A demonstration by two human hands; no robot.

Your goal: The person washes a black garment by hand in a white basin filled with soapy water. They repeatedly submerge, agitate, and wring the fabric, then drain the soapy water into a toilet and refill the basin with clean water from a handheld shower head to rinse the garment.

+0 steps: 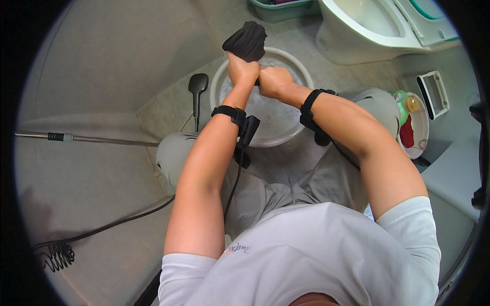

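Note:
A bunched black cloth (pixel 247 42) sticks up from my hands over the far left rim of a round white basin (pixel 216 87). My left hand (pixel 243 70) is wrapped round the cloth just below its bulky end. Against it, on the right, my right hand (pixel 275 80) is closed in a fist, with a bit of the dark cloth showing between the two. Below my hands, cloudy water with some foam (pixel 270 120) lies in the basin. The cloth's lower part is hidden by my fingers.
A dark shower head (pixel 198 84) lies left of the basin, near a metal pole (pixel 107 139). A white toilet (pixel 357 35) stands at the far right and a teal tub (pixel 286 11) at the back. Beside my right knee, a small basin (pixel 421 122) holds a green bottle (pixel 400 104) and red cloth (pixel 407 133).

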